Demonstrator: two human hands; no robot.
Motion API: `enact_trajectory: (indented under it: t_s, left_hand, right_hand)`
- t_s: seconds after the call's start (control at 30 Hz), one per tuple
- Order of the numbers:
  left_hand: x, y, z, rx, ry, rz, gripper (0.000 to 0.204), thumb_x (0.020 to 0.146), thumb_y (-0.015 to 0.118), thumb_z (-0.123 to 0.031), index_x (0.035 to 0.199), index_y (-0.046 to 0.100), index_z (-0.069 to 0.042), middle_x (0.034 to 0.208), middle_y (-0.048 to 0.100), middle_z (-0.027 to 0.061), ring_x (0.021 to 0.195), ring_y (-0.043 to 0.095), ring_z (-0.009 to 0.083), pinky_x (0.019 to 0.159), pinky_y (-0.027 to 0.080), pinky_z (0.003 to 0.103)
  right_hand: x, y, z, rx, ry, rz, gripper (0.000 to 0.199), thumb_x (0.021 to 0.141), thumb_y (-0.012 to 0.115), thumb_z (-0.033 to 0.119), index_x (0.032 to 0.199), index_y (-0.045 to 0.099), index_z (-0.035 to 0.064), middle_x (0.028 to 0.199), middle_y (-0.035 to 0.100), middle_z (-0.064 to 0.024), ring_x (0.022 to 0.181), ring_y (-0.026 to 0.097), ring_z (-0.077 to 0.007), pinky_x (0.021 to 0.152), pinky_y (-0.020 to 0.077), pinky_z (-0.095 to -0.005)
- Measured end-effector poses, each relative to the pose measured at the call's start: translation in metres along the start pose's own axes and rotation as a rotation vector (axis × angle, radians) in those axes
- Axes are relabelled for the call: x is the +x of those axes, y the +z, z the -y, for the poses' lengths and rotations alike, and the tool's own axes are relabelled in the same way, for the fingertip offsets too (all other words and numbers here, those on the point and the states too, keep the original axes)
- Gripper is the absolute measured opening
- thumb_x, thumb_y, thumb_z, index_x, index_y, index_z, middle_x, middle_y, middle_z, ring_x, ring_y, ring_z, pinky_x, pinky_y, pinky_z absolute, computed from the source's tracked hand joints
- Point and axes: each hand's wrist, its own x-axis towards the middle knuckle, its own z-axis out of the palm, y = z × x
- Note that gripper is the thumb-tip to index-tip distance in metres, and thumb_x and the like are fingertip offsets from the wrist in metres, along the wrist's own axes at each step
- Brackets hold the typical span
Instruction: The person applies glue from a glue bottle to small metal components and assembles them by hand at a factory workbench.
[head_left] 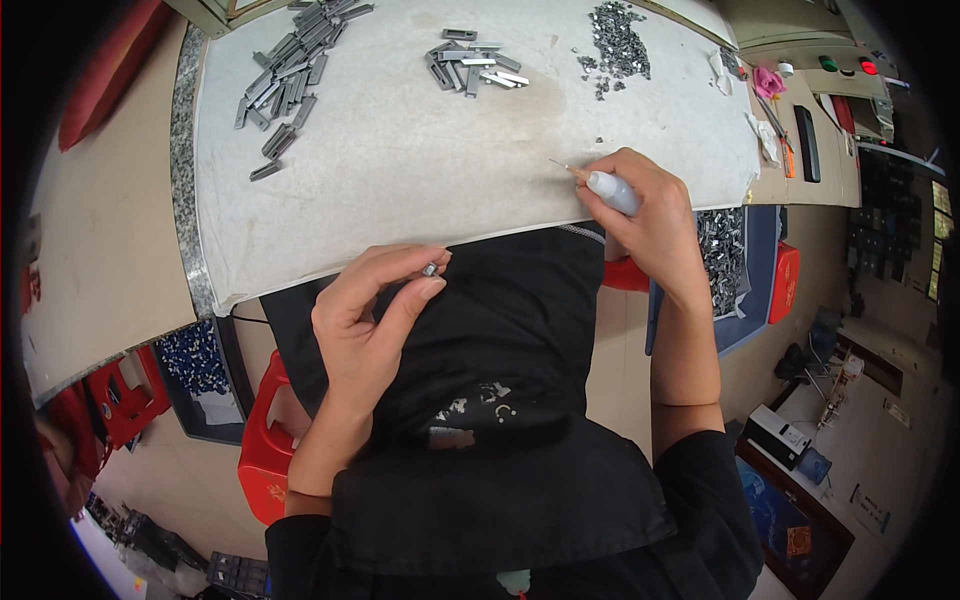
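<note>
Part (430,269), small, grey, metallic, sits just left of frame centre, pinched between thumb and fingertips of your left hand (362,308); those fingers block most of it from view; bottle (613,193), translucent whitish, thin needle (559,164) aimed upper left, is gripped tilted in your right hand (655,205), right of centre, well apart from the part; grey bars (470,68) lie heaped upper left and top centre; tiny metallic bits (622,45) pile upper right; blue tray (764,270) sits at right.
</note>
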Motion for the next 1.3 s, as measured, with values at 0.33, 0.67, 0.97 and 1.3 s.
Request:
enact_trajectory:
  t_s: [0.33,0.67,0.97,1.3]
  left_hand:
    - [0.006,0.011,-0.007,-0.159,-0.082,0.028,0.020,0.077,0.056,0.007,0.096,0.058,0.005,0.099,0.060,0.0143,0.092,0.058,0.0173,0.081,0.046,0.025]
    - [0.007,0.015,-0.008,-0.436,-0.121,0.073,0.022,0.079,0.054,0.007,0.100,0.054,0.005,0.112,0.054,0.0168,0.104,0.052,0.0188,0.089,0.043,0.028]
    - [0.003,0.017,-0.007,-0.294,0.018,0.051,0.021,0.079,0.054,0.006,0.099,0.055,0.005,0.117,0.050,0.0191,0.106,0.051,0.0200,0.089,0.042,0.029]
    - [0.003,0.014,-0.004,-0.147,0.080,0.024,0.019,0.076,0.059,0.004,0.095,0.058,0.003,0.109,0.057,0.0175,0.103,0.054,0.0208,0.087,0.042,0.028]
  right_hand:
    - [-0.007,0.015,0.029,0.653,0.127,-0.024,0.008,0.072,0.062,0.000,0.077,0.056,0.0012,0.072,0.058,-0.0018,0.068,0.053,-0.0077,0.061,0.0424,-0.0210]
    - [-0.008,0.069,0.054,0.648,-0.097,-0.316,0.012,0.068,0.063,-0.005,0.075,0.058,0.0020,0.073,0.058,-0.0061,0.064,0.057,-0.0129,0.056,0.0425,-0.0218]
    - [-0.008,0.071,0.060,0.593,-0.079,-0.365,0.015,0.064,0.065,-0.005,0.076,0.058,0.0020,0.070,0.058,-0.0072,0.061,0.057,-0.0143,0.055,0.0432,-0.0230]
    - [-0.008,0.063,0.059,0.767,0.040,-0.171,0.009,0.072,0.061,-0.006,0.077,0.056,-0.0013,0.074,0.056,-0.0037,0.066,0.051,-0.0073,0.060,0.0405,-0.0190]
